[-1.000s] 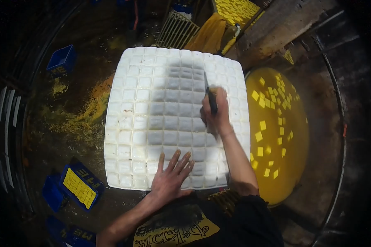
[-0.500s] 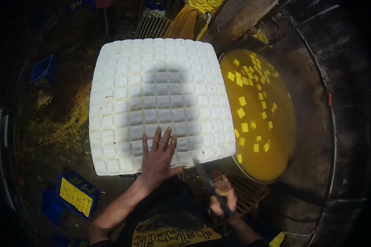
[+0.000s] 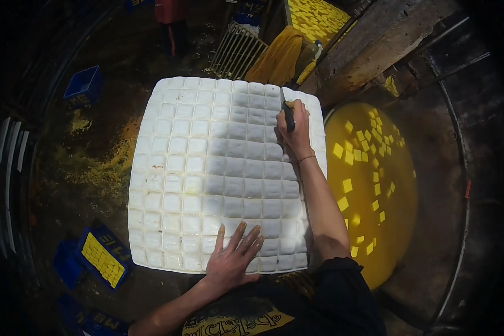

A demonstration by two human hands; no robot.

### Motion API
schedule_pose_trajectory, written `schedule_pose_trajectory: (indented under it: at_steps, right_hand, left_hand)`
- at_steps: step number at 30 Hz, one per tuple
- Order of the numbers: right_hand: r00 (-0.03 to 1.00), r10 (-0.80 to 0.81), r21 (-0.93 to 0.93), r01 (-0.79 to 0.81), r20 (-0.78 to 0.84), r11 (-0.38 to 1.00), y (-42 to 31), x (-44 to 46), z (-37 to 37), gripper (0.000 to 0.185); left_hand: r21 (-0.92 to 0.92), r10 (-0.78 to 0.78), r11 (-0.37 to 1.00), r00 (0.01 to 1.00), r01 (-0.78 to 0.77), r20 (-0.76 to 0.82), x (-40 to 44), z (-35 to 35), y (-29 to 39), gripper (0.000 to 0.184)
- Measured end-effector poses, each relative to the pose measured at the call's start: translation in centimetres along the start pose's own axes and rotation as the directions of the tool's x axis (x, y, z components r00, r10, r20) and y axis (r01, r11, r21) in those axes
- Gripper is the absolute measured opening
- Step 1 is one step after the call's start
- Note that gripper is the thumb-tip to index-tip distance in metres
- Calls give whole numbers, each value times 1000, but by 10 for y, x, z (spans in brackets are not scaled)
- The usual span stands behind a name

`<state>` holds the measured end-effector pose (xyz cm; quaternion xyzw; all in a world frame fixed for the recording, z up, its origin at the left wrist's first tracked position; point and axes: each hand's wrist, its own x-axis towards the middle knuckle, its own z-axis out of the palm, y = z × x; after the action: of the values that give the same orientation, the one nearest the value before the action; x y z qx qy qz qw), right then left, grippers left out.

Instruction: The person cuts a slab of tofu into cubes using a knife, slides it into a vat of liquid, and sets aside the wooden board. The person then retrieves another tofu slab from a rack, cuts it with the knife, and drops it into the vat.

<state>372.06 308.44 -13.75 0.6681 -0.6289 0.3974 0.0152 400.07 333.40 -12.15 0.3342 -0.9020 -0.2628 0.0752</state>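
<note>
A large white slab (image 3: 176, 162), marked with a grid of squares, lies in front of me. My left hand (image 3: 233, 255) rests flat on its near edge with the fingers spread. My right hand (image 3: 295, 127) is wrapped round the black handle of a knife (image 3: 289, 116) near the far right part of the slab. The knife's blade points away from me, along a grid line by the far edge. A shadow covers the slab's middle and right.
A round vat (image 3: 397, 207) of yellow liquid with floating yellow squares stands at the right. Blue crates (image 3: 84, 84) are on the left floor, one (image 3: 120, 246) holding yellow blocks. A slatted rack (image 3: 238, 53), orange cloth (image 3: 274, 59) and a person (image 3: 171, 22) are beyond.
Half a second ago my right hand and the knife were below the slab's near edge; now they are up at its far right. My left hand stays on the near edge. The view has shifted.
</note>
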Motion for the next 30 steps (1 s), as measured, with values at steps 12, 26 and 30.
schedule_pose_trajectory:
  at_steps: [12,26,30]
  right_hand:
    - [974,140,85,-157,178,984,-155,-287,-144,36]
    - [943,327,161,-333,67,929,-99,-184,-176,28]
    - [987,159,172,-159,12,972,-18,-59,-92,24]
  left_hand:
    - [106,53,994,988,-38,-142,-7,15,1,102]
    - [74,96,993,995,-93,-41,16,21,29,101]
    - [-4,54,999,999,-54,6,23,15,28,95]
